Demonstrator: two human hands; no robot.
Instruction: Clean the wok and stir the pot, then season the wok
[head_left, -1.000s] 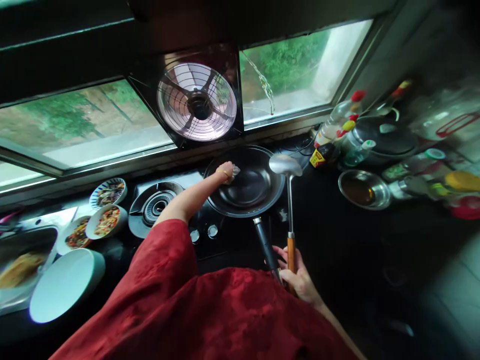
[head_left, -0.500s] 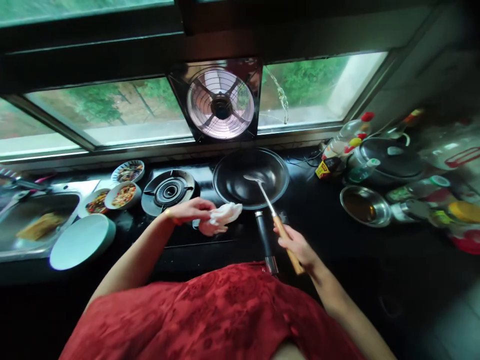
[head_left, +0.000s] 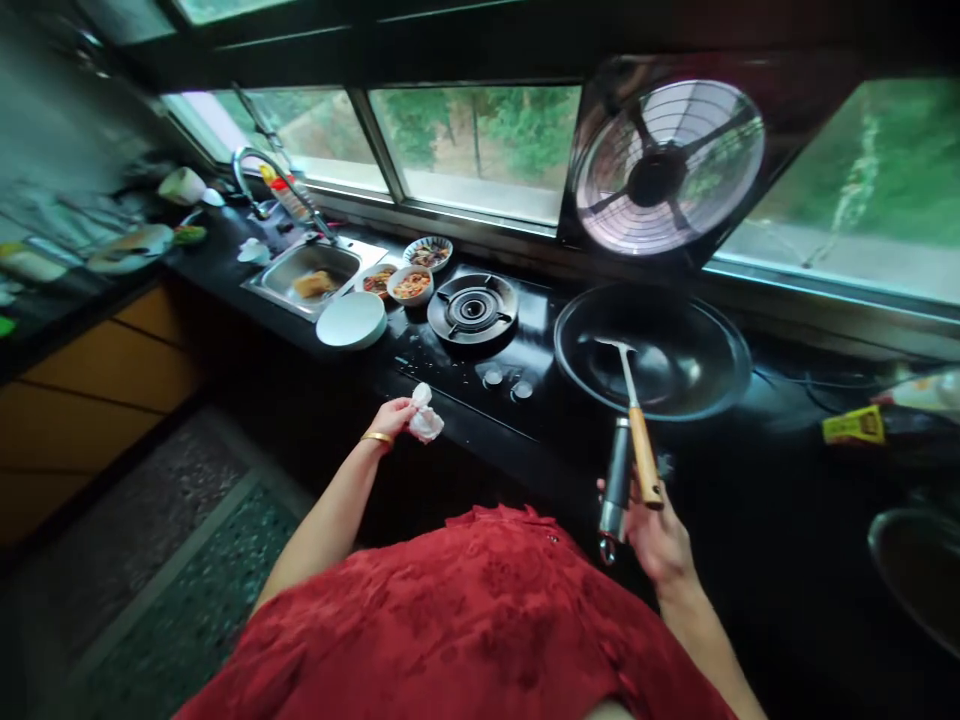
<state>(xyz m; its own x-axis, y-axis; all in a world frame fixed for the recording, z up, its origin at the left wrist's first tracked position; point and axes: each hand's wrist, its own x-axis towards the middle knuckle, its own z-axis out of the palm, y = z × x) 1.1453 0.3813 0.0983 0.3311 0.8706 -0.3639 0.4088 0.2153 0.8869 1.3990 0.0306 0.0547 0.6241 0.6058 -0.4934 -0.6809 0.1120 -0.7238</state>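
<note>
My left hand (head_left: 395, 418) is closed on a crumpled white tissue (head_left: 425, 414) above the counter's front edge. A black wok (head_left: 675, 385) sits at the right of the stove, its dark handle (head_left: 616, 470) pointing toward me. In it leans a metal spatula (head_left: 627, 372) with a wooden handle (head_left: 643, 455), which lies beside the wok handle. My right hand (head_left: 656, 535) is under the ends of both handles, its fingers loosely spread behind them. A fingertip shows left of the wok handle. No closed grip on either handle is visible.
Left of the wok is a gas burner (head_left: 474, 310) with stove knobs (head_left: 521, 388). Bowls of chopped food (head_left: 411, 285), a pale plate (head_left: 352, 322) and a sink (head_left: 289, 300) with a sponge-like block (head_left: 313, 284) lie farther left. A yellow-labelled bottle (head_left: 855, 427) is at right.
The view has swung left. My left hand has drawn back from the stove with the tissue. My right hand has loosened from the spatula, which now rests in the wok, and moved below the handles.
</note>
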